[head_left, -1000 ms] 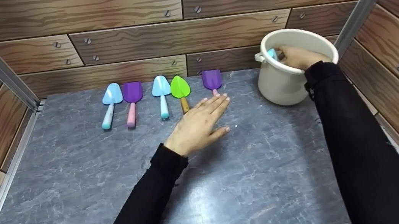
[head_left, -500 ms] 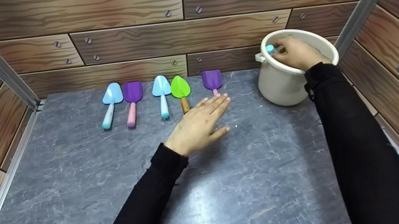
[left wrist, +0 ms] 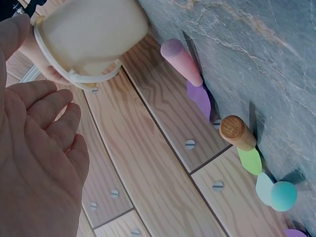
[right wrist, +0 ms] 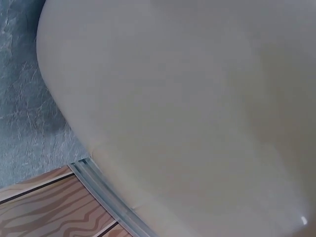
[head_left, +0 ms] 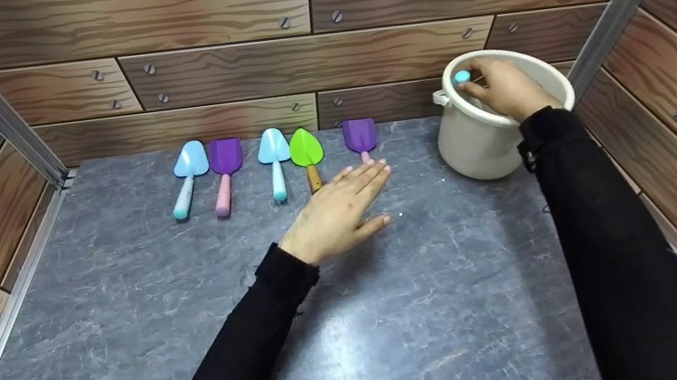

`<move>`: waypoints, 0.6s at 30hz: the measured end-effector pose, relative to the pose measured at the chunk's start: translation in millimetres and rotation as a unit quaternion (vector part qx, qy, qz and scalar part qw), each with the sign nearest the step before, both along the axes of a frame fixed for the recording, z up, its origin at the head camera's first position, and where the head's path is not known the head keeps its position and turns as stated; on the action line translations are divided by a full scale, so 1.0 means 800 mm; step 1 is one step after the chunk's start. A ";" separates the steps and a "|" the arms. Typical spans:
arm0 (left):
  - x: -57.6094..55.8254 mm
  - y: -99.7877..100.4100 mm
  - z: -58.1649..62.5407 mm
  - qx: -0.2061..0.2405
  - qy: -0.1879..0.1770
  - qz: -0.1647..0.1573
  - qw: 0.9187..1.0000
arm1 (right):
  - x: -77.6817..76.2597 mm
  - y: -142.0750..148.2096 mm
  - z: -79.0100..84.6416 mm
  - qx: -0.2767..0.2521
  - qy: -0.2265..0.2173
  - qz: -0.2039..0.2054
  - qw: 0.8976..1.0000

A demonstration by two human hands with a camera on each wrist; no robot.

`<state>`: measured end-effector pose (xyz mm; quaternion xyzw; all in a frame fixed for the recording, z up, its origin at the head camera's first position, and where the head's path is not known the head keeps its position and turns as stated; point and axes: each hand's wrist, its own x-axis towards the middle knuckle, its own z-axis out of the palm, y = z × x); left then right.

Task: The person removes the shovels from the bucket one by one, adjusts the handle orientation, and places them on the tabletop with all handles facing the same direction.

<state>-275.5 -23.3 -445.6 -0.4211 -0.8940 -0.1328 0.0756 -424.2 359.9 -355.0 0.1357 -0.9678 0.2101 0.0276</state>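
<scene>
Inside the cream bucket (head_left: 483,148), at the right, my right hand (head_left: 508,89) pinches a trowel by its handle. Only the turquoise handle end (head_left: 462,77) shows near the rim; its blade is hidden by the bucket. My left hand (head_left: 338,213) is held out flat, fingers straight, holding nothing. Just past its fingertips lies a purple trowel (head_left: 360,135), its pink handle partly covered in the head view. A green trowel (head_left: 305,148) with a wooden handle lies beside that hand. In the right wrist view, the bucket wall (right wrist: 163,108) fills most of the picture and hides the hand.
Further left lie a blue trowel (head_left: 272,146), another purple trowel (head_left: 225,158) and another blue trowel (head_left: 190,160), blades toward the back wall (head_left: 219,75). The grey marbled floor (head_left: 445,307) is bounded by wood-patterned panels. A metal post (head_left: 609,10) stands behind the bucket.
My right hand has risen slightly in the bucket, and the turquoise handle end has come up into view near the rim. My left hand and the trowels on the floor have stayed put.
</scene>
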 end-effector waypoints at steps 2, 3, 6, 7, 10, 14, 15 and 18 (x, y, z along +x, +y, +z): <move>0.000 0.000 0.000 0.000 -0.002 0.000 1.000 | 0.002 0.001 0.002 -0.006 0.001 -0.005 1.000; -0.001 0.000 0.000 0.000 -0.002 -0.001 1.000 | 0.003 0.001 0.004 -0.013 0.000 -0.008 1.000; -0.001 0.000 0.001 -0.001 -0.002 -0.002 1.000 | 0.006 0.003 0.007 -0.034 0.000 -0.021 0.999; -0.001 0.000 0.001 -0.002 -0.002 -0.002 1.000 | 0.007 0.003 0.009 -0.042 0.000 -0.024 0.999; -0.001 0.000 0.002 -0.007 -0.002 -0.002 1.000 | 0.011 0.003 0.011 -0.061 0.007 -0.032 0.998; 0.000 0.000 0.002 -0.010 0.001 -0.003 1.000 | 0.016 0.005 0.013 -0.078 0.022 -0.042 0.996; 0.000 -0.001 0.002 -0.008 0.002 -0.002 1.000 | 0.018 0.006 0.014 -0.086 0.024 -0.046 0.995; 0.001 -0.001 0.002 -0.005 0.005 -0.001 1.000 | 0.021 0.008 0.015 -0.112 0.027 -0.055 0.992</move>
